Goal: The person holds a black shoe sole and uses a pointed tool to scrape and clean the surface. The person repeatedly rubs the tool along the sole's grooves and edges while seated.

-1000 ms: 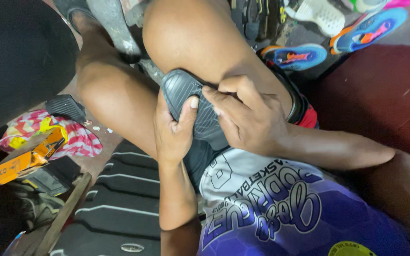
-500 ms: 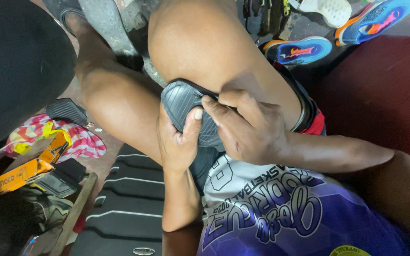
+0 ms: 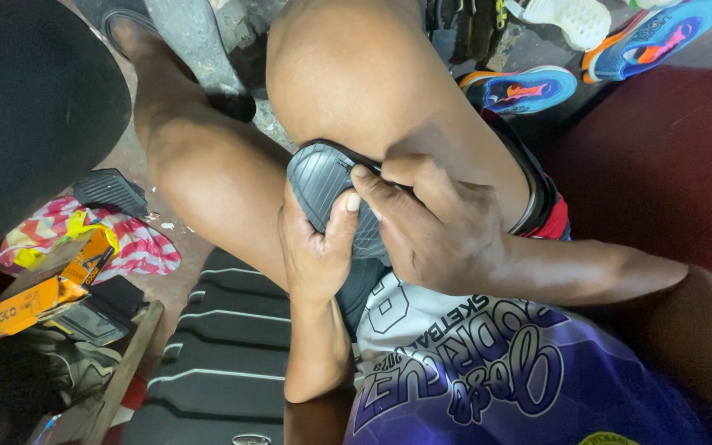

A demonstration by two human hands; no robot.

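Observation:
A black ribbed rubber sole piece [image 3: 323, 181] is wedged between my two bare knees, its grooved face turned toward me. My left hand [image 3: 316, 247] grips its lower edge from below, thumb pressed on the ribbed face. My right hand [image 3: 434, 222] clasps the piece from the right, fingers curled over its upper edge against my right thigh. Most of the piece's right half is hidden under my right hand.
A black ribbed rubber mat [image 3: 224, 354] lies on the floor under my left arm. At left are an orange box [image 3: 39, 292], a red-and-white striped cloth [image 3: 129, 239] and a small black ribbed pad [image 3: 109, 191]. Blue-and-orange sports shoes [image 3: 529, 86] stand at top right.
The view has shifted slightly. My hands stay on the rubber piece, the right fingers sliding a little along its upper edge.

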